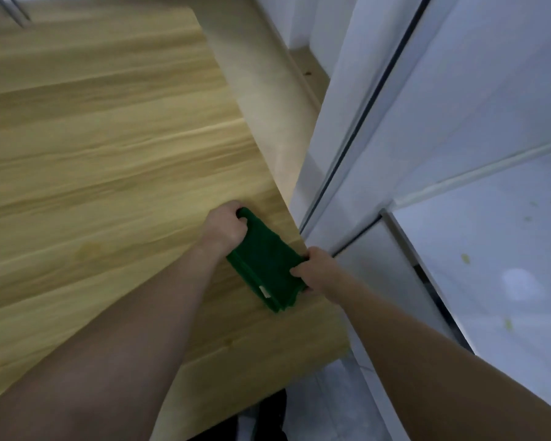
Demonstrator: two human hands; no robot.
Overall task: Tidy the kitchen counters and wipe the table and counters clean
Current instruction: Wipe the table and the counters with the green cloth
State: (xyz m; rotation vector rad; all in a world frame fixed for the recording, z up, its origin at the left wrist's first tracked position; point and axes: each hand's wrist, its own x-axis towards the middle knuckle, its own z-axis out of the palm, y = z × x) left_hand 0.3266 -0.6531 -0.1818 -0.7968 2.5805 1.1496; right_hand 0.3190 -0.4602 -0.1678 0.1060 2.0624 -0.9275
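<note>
While both hands, left hand [226,229] & right hand [319,268], gripped the folded green cloth [263,259] at the wooden table [109,154] edge, it risked slipping off.

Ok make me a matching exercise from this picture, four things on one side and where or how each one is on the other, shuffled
1. green cloth
2. left hand
3. right hand
4. white counter

A. grips the cloth's near right end
B. bears yellowish specks
C. folded, on the wooden table near its right edge
D. grips the cloth's far end

Pairs: 1-C, 2-D, 3-A, 4-B
</note>
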